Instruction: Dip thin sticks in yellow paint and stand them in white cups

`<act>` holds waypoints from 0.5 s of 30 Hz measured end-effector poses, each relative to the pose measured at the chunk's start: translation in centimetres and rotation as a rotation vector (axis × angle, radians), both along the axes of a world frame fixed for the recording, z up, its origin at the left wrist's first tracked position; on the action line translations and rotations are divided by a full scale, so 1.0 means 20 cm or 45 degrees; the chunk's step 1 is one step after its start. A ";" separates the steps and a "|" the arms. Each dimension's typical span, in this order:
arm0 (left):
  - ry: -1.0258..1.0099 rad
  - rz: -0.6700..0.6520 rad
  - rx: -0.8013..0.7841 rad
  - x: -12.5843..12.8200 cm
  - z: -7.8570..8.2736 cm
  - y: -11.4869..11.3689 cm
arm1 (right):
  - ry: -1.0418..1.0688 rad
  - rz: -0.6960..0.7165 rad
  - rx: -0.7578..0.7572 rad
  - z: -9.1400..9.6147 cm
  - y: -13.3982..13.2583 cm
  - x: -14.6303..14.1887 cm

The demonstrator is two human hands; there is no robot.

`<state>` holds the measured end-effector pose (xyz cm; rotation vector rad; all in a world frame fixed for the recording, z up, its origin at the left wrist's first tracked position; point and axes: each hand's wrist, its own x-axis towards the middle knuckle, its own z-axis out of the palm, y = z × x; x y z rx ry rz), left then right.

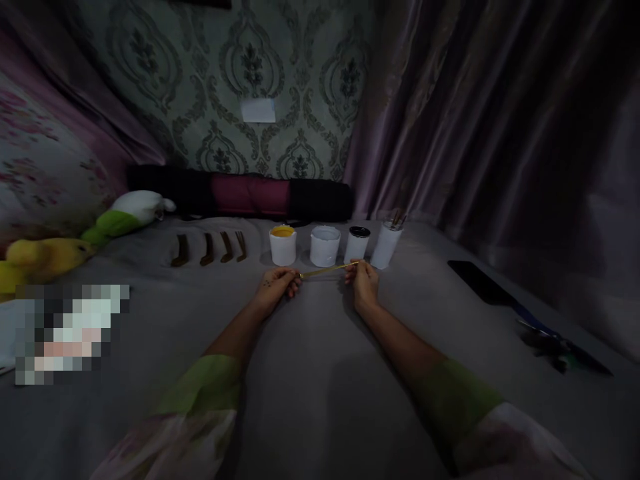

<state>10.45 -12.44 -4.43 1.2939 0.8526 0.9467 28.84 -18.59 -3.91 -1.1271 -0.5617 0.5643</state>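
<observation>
My left hand (277, 287) pinches one end of a thin, straight, yellow-gold strip (327, 270), whose exact kind I cannot make out. My right hand (366, 283) grips its other end, so the strip spans the gap between the hands above the grey cloth. Just beyond them stand a white pot of yellow paint (283, 250), a wider white pot (325, 250) with pale contents, and a smaller white pot (357, 245) with a black top. Close beyond my right hand is a tall white cup (385, 248) with brush-like sticks in it.
Several brown L-shaped pieces (207, 250) lie in a row at back left. A black and maroon bolster (250, 195) runs along the wall. Plush toys (125, 212) lie at left. At right are a flat black object (477, 280) and a dark blurred bundle (550, 347).
</observation>
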 end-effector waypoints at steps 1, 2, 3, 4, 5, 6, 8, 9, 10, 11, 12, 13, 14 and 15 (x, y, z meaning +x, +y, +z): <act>-0.003 0.003 -0.001 0.00 0.00 0.00 | -0.006 -0.015 0.009 0.00 0.00 0.01; -0.004 0.007 0.000 0.00 0.00 0.00 | -0.007 -0.028 0.012 0.00 0.00 0.01; -0.002 0.011 0.002 0.00 0.00 0.00 | -0.005 -0.037 0.010 0.00 0.00 0.01; 0.001 0.013 0.004 0.00 -0.01 0.00 | -0.001 -0.044 0.005 0.00 0.00 0.02; 0.003 0.013 0.005 0.00 -0.01 0.00 | 0.004 -0.048 -0.002 0.00 -0.01 0.02; 0.001 0.009 0.007 0.00 -0.01 0.01 | 0.007 -0.049 -0.007 0.00 -0.01 0.02; -0.016 -0.013 0.015 -0.01 -0.02 0.01 | 0.005 -0.051 -0.010 0.00 0.00 0.02; -0.028 -0.017 0.018 -0.01 -0.02 0.01 | 0.002 -0.051 -0.009 -0.01 0.00 0.02; -0.036 -0.018 0.020 -0.01 -0.03 0.02 | 0.000 -0.046 -0.005 -0.01 0.00 0.02; -0.042 -0.015 0.021 -0.01 -0.03 0.02 | -0.001 -0.039 -0.001 -0.01 0.00 0.02; -0.045 -0.009 0.018 -0.01 -0.03 0.02 | -0.003 -0.031 0.002 -0.02 0.00 0.02; -0.047 -0.004 0.014 -0.01 -0.03 0.02 | -0.004 -0.027 0.003 -0.02 0.00 0.03; -0.050 -0.001 0.010 -0.01 -0.03 0.02 | -0.008 -0.025 0.003 -0.02 0.00 0.03; -0.055 -0.003 0.005 -0.01 -0.02 0.02 | -0.014 -0.025 0.001 -0.02 0.00 0.03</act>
